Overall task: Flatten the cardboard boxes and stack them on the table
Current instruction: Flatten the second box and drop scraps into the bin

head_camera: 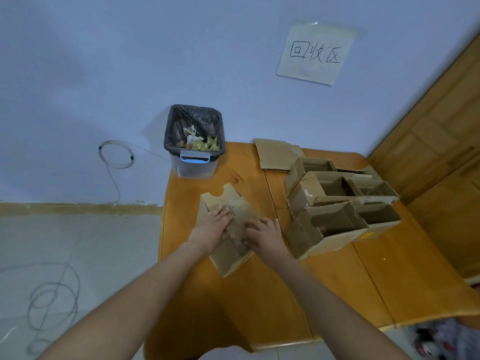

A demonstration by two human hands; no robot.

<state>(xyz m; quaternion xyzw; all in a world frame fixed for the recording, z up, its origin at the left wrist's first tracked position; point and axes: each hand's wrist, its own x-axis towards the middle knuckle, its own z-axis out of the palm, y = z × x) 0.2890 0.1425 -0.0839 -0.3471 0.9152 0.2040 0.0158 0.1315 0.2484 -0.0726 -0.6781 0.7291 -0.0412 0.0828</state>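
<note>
A flattened cardboard box (228,229) lies near the middle of the wooden tabletop (259,294), on the near side of the lined waste bin (193,141) that stands at the tabletop's far left corner. The left hand (215,227) lies flat on the box with fingers straight and close together, pressing down; the right hand (262,233) rests just beside it on the same panel, fingers spread a little and bent at the tips, also pressing rather than pinching. To the right of the bin lies another flat cardboard sheet (275,154), and nearer than that stands a cluster of open cardboard boxes (337,203), not yet collapsed, some with inner dividers. The pressed box looks light and thin, stiff across its panels yet willing to fold along its creases, so it probably springs back unless the folds are pushed down firmly. Its surface seems dry and not slippery. A sensible hold for lifting it to the stack would be along the long edges, thumbs over and fingers under.
</note>
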